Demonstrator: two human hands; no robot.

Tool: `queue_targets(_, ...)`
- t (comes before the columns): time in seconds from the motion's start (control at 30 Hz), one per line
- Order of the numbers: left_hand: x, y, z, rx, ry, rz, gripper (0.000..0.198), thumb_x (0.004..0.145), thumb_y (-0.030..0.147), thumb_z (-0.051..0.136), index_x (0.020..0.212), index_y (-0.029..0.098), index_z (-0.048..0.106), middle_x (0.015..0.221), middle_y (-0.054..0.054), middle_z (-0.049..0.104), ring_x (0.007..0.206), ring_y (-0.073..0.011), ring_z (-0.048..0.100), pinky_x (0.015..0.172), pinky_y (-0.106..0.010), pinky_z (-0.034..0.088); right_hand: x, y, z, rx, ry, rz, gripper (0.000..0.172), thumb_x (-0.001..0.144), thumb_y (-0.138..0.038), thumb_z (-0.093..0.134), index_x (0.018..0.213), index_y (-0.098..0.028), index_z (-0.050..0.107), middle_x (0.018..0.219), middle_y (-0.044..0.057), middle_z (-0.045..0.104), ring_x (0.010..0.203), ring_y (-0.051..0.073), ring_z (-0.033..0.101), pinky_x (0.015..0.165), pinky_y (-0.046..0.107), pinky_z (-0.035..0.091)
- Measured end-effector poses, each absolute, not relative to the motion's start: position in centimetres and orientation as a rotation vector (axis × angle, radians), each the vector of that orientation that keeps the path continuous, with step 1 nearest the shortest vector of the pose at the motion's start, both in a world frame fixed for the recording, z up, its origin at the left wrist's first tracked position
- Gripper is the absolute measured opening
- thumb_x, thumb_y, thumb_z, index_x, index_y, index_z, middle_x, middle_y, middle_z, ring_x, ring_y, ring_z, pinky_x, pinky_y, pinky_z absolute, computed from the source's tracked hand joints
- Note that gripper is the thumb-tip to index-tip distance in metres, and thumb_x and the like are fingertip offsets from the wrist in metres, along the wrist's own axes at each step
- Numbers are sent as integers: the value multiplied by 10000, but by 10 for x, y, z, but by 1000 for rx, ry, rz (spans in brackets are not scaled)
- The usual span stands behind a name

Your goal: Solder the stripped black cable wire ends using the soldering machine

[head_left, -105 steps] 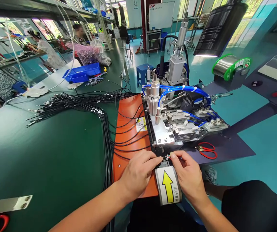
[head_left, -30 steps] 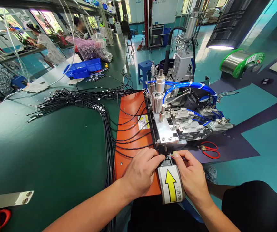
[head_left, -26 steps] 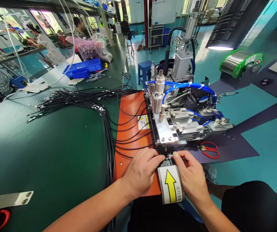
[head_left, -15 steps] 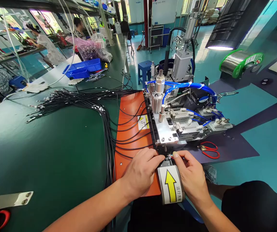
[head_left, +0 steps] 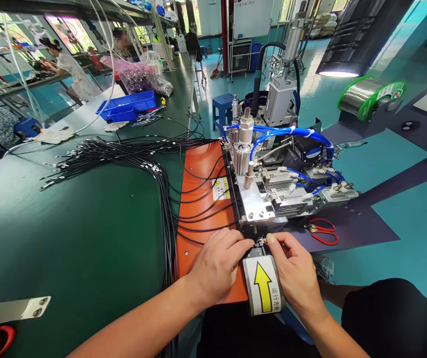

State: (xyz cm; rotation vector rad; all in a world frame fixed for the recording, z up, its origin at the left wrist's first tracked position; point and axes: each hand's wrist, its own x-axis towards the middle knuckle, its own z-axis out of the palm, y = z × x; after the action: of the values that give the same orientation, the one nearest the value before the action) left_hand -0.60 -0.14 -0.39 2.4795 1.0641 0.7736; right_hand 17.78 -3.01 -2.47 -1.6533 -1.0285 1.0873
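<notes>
My left hand [head_left: 216, 266] rests over the near end of the orange plate [head_left: 198, 199], its thumb and index finger closed at the front of the machine. One black cable [head_left: 191, 239] runs in under that hand; the gripped part is covered by my fingers. Opposite, my right hand [head_left: 295, 271] pinches small red and white wire ends [head_left: 263, 241] between thumb and index finger. Both fingertips meet at a small black holder [head_left: 257, 251], just behind a block with a yellow arrow label [head_left: 263, 286]. Several other cables cross the orange plate into the machine [head_left: 258, 194].
A thick bundle of black cables [head_left: 163, 199] lies along the green table [head_left: 131, 238]. Red-handled snips [head_left: 323, 231] lie right of the machine, below a solder spool [head_left: 372, 98] and a lamp [head_left: 355, 44]. Blue bins [head_left: 127, 105] stand farther back. Other people sit at the left.
Both hands keep the same place and grip. The wire ends between them have barely moved.
</notes>
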Motion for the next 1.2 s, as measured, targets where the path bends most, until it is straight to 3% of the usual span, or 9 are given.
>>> queue_targets(1.2, -4, -2, -3, 2508, 1104, 736, 273, 912, 74, 490, 1126, 165, 634, 989, -84, 635, 890, -209, 553, 791, -363, 502, 178, -29, -22, -1704, -1051, 1071, 324, 896, -536, 576, 854, -223, 652, 682, -15, 618, 635, 168, 538, 563, 251, 418)
